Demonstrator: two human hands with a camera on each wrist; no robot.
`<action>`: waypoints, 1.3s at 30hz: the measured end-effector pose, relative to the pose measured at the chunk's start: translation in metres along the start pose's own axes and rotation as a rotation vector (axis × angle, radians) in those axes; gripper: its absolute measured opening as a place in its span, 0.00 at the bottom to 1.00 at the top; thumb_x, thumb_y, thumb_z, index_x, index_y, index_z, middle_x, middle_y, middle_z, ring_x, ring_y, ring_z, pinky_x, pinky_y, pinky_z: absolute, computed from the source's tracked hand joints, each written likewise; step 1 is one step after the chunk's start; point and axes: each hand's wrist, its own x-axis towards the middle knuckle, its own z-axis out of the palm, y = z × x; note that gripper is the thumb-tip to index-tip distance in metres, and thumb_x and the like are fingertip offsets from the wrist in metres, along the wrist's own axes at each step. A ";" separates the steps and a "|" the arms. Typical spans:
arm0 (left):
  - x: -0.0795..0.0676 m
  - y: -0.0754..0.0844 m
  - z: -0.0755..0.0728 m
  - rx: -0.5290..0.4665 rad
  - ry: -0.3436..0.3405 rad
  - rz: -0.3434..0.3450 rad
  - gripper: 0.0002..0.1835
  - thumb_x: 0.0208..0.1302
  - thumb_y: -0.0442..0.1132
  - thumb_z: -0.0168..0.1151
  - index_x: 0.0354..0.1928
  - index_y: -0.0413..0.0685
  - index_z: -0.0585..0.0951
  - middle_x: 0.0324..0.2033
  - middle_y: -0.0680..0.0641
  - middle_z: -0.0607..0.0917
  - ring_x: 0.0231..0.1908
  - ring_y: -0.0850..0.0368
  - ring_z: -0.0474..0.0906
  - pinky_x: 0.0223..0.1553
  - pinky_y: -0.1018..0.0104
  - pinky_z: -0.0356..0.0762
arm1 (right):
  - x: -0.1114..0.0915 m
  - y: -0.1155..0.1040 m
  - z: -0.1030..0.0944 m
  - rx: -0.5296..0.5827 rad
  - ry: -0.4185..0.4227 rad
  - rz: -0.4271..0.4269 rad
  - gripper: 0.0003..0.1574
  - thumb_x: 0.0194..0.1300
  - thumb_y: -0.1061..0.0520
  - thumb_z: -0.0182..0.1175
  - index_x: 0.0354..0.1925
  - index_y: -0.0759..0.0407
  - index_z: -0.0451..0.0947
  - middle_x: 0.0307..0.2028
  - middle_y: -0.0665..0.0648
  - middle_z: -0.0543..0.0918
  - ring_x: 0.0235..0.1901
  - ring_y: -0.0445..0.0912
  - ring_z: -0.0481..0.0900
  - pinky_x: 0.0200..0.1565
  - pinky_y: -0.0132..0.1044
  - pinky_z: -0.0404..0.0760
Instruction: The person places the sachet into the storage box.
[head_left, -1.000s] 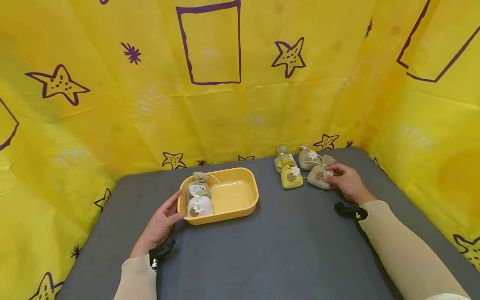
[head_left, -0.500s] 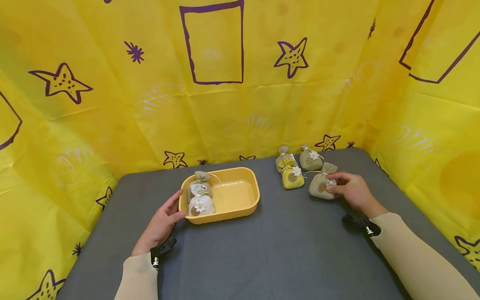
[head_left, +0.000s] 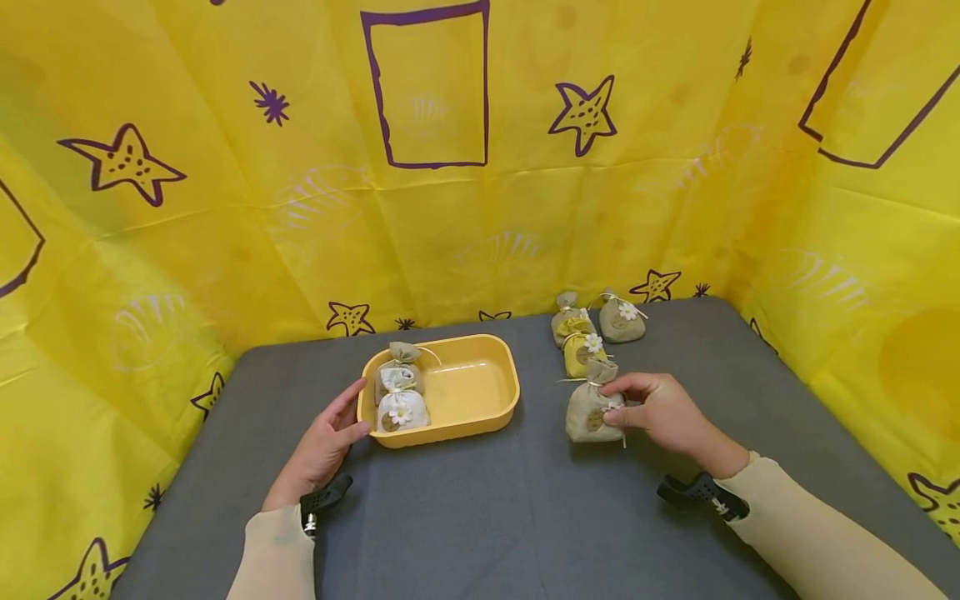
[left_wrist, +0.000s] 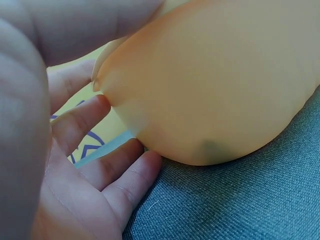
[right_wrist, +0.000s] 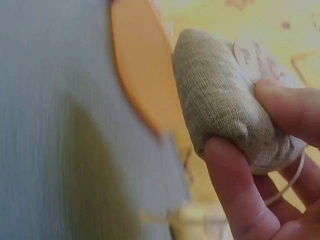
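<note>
In the head view my right hand (head_left: 667, 417) pinches a beige drawstring sachet (head_left: 588, 414) with a white daisy and a round tag, between thumb and fingers. The right wrist view shows this sachet (right_wrist: 215, 95) raised off the table, its bottom toward the camera. My left hand (head_left: 322, 446) rests against the left end of a yellow plastic bin (head_left: 472, 427). Up close in the left wrist view, its fingertips touch the bin's outer wall (left_wrist: 210, 85). Inside the bin's left end lie a white sachet (head_left: 402, 411) with a daisy and a beige one (head_left: 405, 353) behind it.
At the back of the grey table (head_left: 480, 517) lie a yellow sachet (head_left: 581, 358), a beige sachet (head_left: 564, 321) behind it, and another beige sachet (head_left: 621, 321) to their right. A yellow patterned cloth (head_left: 517, 200) hangs behind and along both sides.
My right hand has lifted the beige sachet from the group at the back right and carried it left and nearer to me. The left hand and the bin have stayed in place.
</note>
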 end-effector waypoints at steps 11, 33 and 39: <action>-0.002 0.002 0.003 0.025 0.012 -0.021 0.40 0.72 0.29 0.57 0.79 0.45 0.50 0.78 0.45 0.45 0.76 0.48 0.39 0.64 0.69 0.59 | 0.014 -0.053 0.045 0.068 -0.082 -0.015 0.14 0.54 0.62 0.74 0.40 0.59 0.84 0.40 0.55 0.83 0.43 0.50 0.80 0.47 0.40 0.80; 0.000 0.002 0.001 0.005 0.001 -0.011 0.40 0.71 0.28 0.57 0.79 0.45 0.50 0.78 0.44 0.44 0.76 0.47 0.38 0.62 0.72 0.62 | 0.099 -0.080 0.102 0.101 -0.152 0.116 0.12 0.55 0.67 0.67 0.39 0.57 0.81 0.43 0.58 0.80 0.37 0.51 0.78 0.33 0.46 0.83; 0.000 0.003 0.001 -0.008 -0.005 -0.012 0.41 0.71 0.28 0.58 0.79 0.45 0.49 0.78 0.43 0.43 0.76 0.46 0.37 0.61 0.72 0.63 | 0.129 -0.074 0.122 0.042 -0.140 0.201 0.11 0.55 0.69 0.65 0.37 0.59 0.81 0.47 0.58 0.79 0.39 0.52 0.78 0.30 0.44 0.84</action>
